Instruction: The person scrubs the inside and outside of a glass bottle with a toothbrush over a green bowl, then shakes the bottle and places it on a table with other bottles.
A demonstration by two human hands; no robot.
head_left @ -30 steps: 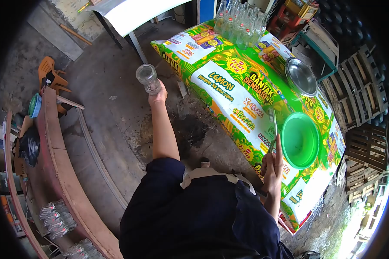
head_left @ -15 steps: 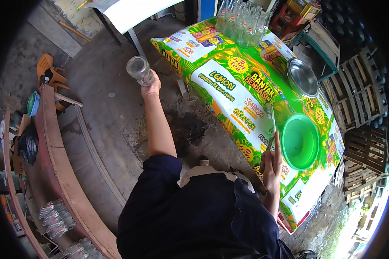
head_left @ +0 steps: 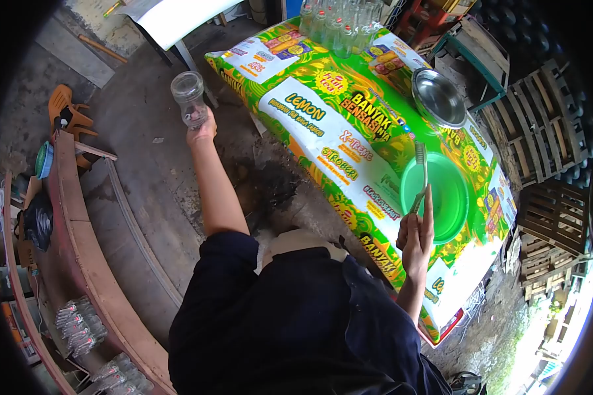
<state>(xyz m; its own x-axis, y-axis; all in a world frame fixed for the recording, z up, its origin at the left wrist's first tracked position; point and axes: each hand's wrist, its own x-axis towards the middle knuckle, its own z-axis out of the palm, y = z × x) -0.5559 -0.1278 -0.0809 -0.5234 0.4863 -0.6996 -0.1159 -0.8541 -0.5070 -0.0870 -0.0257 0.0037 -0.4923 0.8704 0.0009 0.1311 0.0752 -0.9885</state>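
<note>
My left hand (head_left: 202, 127) is closed round the lower end of a clear glass jar (head_left: 188, 95), held out over the floor left of the table. In my right hand (head_left: 418, 230) is a thin-handled brush (head_left: 423, 172), its bristle end pointing away from me, over the left part of a green basin (head_left: 449, 197). The basin rests on a table with a bright green printed cover (head_left: 336, 141). Beyond it on the cover lies a round metal bowl (head_left: 439, 97).
Several clear glass bottles (head_left: 341, 27) stand at the table's far end. Wooden pallets (head_left: 540, 128) lean on the right. At the left are a reddish bench (head_left: 89, 253), more bottles (head_left: 80, 326) and an orange chair (head_left: 62, 108). A white surface (head_left: 178, 20) is at the top.
The table and its contents appear shifted left in the view. The jar has moved left and slightly up with my left hand. The brush now overlaps the basin, where before it was left of it.
</note>
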